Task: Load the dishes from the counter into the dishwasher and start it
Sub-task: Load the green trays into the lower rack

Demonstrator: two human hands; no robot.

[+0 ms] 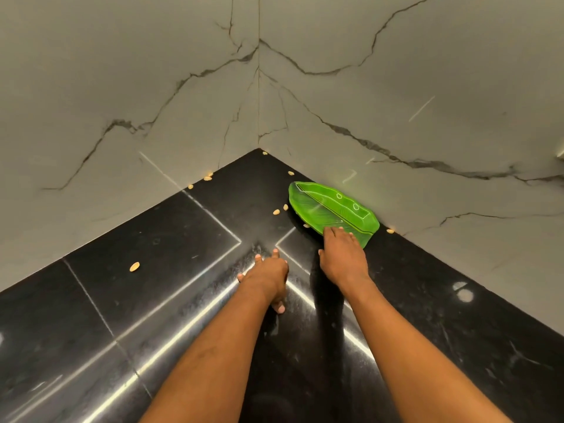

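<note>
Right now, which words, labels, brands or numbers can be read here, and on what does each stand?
None: no readable text. The green leaf-shaped plate bears only white line drawings and two small rings, no letters; the black counter and the marble wall carry no writing.

Lighting is moderate, and the polished black counter (152, 300) throws back long white streaks of glare that cross near its middle, with a round bright patch toward the right. The pale marble walls (122, 87) look evenly, rather dully lit, carrying a few faint streaks. Wide-angle distortion splays the counter's edges outward, and the right hand (343, 257) leaves a soft dark reflection under its wrist.
</note>
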